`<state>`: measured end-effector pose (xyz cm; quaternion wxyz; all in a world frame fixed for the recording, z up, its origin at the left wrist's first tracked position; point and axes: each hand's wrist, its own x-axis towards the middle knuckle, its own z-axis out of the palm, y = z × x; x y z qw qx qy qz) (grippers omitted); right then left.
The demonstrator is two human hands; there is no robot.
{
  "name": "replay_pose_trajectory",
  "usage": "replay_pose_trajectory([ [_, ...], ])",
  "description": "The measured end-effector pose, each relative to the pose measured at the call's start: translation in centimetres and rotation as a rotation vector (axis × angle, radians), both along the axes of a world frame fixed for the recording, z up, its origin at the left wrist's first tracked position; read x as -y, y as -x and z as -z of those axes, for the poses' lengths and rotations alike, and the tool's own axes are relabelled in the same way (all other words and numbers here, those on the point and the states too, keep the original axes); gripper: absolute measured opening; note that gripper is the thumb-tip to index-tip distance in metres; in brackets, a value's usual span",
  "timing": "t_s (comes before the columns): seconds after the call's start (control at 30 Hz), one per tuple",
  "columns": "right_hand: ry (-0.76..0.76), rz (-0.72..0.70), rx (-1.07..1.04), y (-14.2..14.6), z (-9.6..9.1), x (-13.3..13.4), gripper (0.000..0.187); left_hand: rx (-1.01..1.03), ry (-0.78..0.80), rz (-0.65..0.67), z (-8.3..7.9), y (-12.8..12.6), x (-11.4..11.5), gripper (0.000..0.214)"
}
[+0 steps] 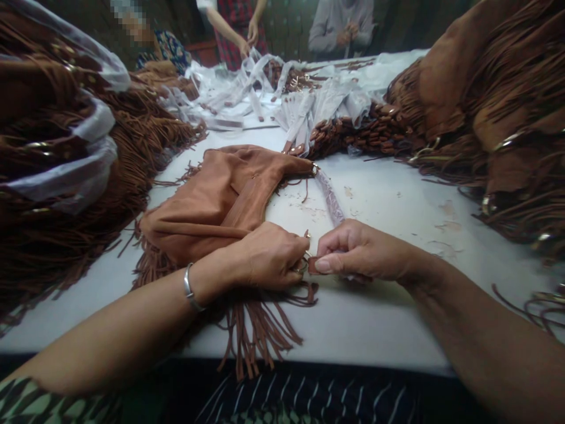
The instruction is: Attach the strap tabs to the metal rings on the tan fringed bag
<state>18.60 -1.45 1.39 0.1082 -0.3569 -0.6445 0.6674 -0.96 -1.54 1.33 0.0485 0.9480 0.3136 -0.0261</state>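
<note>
A brown fringed leather bag (207, 194) lies on its side on the white table. Its near end is under my left hand (276, 256), whose fingers are closed around the bag's metal ring (304, 262). Close against it, my right hand (362, 250) pinches the brown leather end of the bag strap (314, 265) between thumb and fingers. The strap's plastic-wrapped length (329, 197) runs from the far corner of the bag to my right hand. Fringe (258, 335) spreads toward me below my left hand. Part of the ring is hidden by my fingers.
Fringed brown bags are piled high at the left (75, 153) and right (494, 100). Plastic-wrapped straps (304, 112) lie across the table (375, 318) farther back. Several people stand or sit at the far side, one person's hands (247, 44) among straps.
</note>
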Motion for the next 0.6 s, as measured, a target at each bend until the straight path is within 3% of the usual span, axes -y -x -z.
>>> replay_pose_trajectory([
  [0.07, -0.115, 0.109, 0.022, 0.4, -0.1, 0.3, 0.022, 0.042, -0.066, -0.132, 0.4, -0.1, 0.2, 0.017],
  [0.17, -0.420, 0.313, 0.109, 1.4, -0.2, 1.2, 0.023, 0.118, -0.102, -0.364, 0.7, -0.3, 0.2, 0.021],
  [0.23, -0.575, 0.409, 0.204, 2.1, -0.1, 1.8, 0.024, 0.171, -0.107, -0.434, 0.8, -0.4, 0.2, 0.022],
  [0.4, -0.716, 0.499, 0.325, 3.0, 0.6, 2.4, 0.022, 0.201, -0.084, -0.400, 0.9, -0.4, -0.1, 0.020],
  [0.6, -0.703, 0.449, 0.273, 2.6, 0.8, 2.1, 0.019, 0.159, -0.056, -0.239, 0.8, 0.1, -0.7, 0.014],
])
